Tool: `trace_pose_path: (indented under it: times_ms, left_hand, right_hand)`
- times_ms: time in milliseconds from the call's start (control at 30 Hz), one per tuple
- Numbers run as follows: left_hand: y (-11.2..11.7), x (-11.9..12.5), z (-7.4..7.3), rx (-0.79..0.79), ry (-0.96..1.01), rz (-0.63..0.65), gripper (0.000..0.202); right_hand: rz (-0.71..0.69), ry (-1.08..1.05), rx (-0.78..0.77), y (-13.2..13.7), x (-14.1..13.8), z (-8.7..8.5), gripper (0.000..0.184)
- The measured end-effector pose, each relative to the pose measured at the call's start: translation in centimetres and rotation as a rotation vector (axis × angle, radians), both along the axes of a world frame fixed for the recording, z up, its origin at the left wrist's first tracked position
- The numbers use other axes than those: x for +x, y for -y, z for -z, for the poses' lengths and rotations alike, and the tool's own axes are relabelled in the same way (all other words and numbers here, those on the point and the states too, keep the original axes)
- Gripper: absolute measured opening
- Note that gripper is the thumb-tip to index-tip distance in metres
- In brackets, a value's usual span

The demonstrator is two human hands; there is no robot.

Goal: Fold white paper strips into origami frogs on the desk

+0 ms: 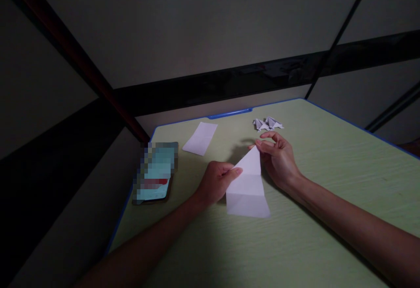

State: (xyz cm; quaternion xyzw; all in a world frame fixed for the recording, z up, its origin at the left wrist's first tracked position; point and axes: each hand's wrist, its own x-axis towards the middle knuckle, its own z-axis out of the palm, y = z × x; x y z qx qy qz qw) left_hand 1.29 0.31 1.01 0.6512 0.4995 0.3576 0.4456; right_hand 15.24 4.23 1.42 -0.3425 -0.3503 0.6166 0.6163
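Observation:
A white sheet of paper (246, 187) with crosswise creases is held above the table between both hands. Its upper left corner is folded over, so the top runs to a slanted point. My left hand (218, 181) pinches the paper's left edge, thumb on top and the other fingers mostly hidden beneath. My right hand (278, 157) grips the pointed top corner between thumb and fingertips, with its other fingers loosely curled. Just beyond the right hand lie two small folded paper figures (268, 123), side by side.
A second white paper (201, 138) lies flat toward the back left of the pale green table (328, 148). Left of my hands is a phone (155, 172) with a lit, partly blurred screen. A blue handle strip (230, 113) sits on the far edge, before a panelled wall.

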Motion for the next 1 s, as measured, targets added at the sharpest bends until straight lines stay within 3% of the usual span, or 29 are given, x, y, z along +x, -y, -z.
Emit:
trace_pose_path:
  times_ms: [100,200,267,367,467,533,700,867,1000]
  left_hand:
    - [0.0,-0.1,0.2,-0.011,0.021,-0.005,0.036]
    - [0.0,-0.2,0.4,-0.007,0.024,-0.024,0.038]
    - [0.0,-0.2,0.4,-0.012,0.033,-0.047,0.038]
    - [-0.1,-0.2,0.4,-0.032,0.063,-0.09,0.038]
    - [-0.2,-0.2,0.4,-0.036,0.085,-0.108,0.038]
    - [-0.2,-0.1,0.4,-0.043,0.079,-0.076,0.038]
    - [-0.1,0.0,0.6,-0.05,0.032,0.053,0.037]
    - [-0.1,0.1,0.5,-0.017,0.089,0.032,0.035]
    - [0.1,0.0,0.2,-0.014,0.122,0.022,0.032]
  right_hand:
    - [0.048,-0.002,0.003,-0.7,0.6,-0.1,0.021]
    - [0.245,-0.047,0.018,-2.0,2.1,-0.4,0.019]
    - [0.264,-0.042,-0.006,-2.5,2.8,-0.6,0.016]
    - [0.068,0.025,0.003,-2.0,2.5,-0.6,0.008]
    - [-0.096,0.245,0.126,-0.6,1.2,-0.1,0.02]
    - [-0.141,0.384,0.151,0.1,0.5,0.4,0.026]
    - [-0.197,0.505,0.203,0.7,0.5,0.6,0.033]
    - [-0.43,0.659,0.299,1.5,0.3,0.1,0.032]
    - [-0.448,0.767,0.384,2.2,-0.1,-0.1,0.031]
